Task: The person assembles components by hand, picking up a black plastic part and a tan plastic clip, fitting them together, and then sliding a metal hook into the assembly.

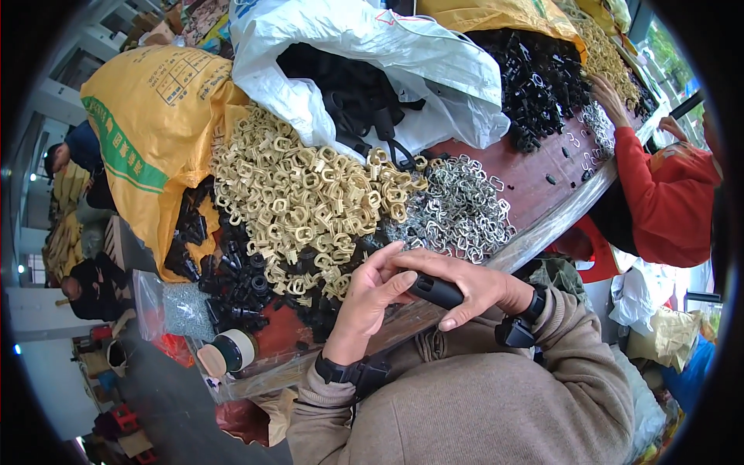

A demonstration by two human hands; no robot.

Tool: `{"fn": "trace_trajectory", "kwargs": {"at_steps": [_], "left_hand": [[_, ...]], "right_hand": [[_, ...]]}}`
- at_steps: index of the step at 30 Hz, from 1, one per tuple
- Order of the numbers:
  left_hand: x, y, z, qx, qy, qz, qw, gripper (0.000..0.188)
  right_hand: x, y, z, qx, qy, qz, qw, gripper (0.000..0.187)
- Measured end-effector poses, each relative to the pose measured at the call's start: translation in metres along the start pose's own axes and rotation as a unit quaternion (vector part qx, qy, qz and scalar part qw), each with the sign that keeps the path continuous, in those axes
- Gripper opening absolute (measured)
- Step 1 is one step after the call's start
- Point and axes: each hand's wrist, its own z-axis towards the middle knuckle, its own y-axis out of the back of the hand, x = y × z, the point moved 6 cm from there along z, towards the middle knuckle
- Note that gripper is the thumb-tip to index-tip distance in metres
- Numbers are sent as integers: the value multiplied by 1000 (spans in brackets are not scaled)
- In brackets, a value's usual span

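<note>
The cylindrical part [439, 291] is smooth, softly shiny black plastic, the tan rings [291, 195] matt plastic, the silvery clips [466, 208] glossy metal, the white sack [260, 77] and yellow sack [132, 93] crinkled plastic, the red counter [531, 182] smooth, its clear film [559, 218] glossy, and the sweater [465, 407] matt knitted cloth.

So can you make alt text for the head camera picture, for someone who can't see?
A person's right hand grips a black tube-like part, the left hand at its end, near a table. On it lie tan rings, silver clips and black pieces in heaps, by a white sack. A co-worker in red is at the right.
</note>
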Motion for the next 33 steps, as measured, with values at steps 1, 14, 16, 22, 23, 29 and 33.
{"fn": "trace_trajectory", "kwargs": {"at_steps": [1, 14, 16, 22, 23, 29, 33], "left_hand": [[0, -2, -1, 2, 0, 2, 1000, 60], [-15, 45, -18, -49, -108, 17, 993, 49], [-20, 53, -20, -70, -113, 1, 991, 45], [-31, 68, -26, -104, -148, -14, 983, 40], [-34, 72, -28, -112, -161, -18, 980, 39], [-48, 98, -48, -166, -213, -27, 962, 38], [-51, 114, -65, -221, -251, 12, 942, 35]], "right_hand": [[1, 1, -2, -9, -1, -10, 1000, 83], [-8, 95, -255, -558, -150, 124, 807, 66], [-13, 88, -314, -622, -141, 137, 758, 54], [-54, 55, -438, -759, -278, 106, 579, 29], [-61, 49, -448, -756, -280, 106, 581, 29], [-94, 21, -487, -709, -409, -29, 574, 22], [-96, 14, -457, -665, -429, 4, 611, 23]]}}
